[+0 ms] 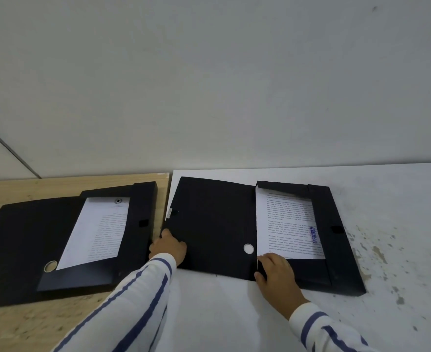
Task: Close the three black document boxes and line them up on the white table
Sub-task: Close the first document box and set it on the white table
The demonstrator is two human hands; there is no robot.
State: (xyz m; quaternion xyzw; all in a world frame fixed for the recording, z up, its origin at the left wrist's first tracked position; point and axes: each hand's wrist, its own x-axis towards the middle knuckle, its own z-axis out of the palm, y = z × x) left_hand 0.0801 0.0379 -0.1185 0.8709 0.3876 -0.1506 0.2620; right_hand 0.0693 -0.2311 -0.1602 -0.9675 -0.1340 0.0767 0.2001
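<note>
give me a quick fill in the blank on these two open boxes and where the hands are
1. The left box lies on the ____ surface.
2. The blue stamp on the paper in the right box reads ____.
3. The left hand grips the right box's ____ edge.
4. The right hand rests near the paper's ____ corner.

Missing words: wooden; APPROVED; left; bottom-left

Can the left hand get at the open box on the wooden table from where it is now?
Probably yes. The left hand grips the lid edge of the box on the white table, right beside the open box on the wooden table, with nothing between them.
</note>
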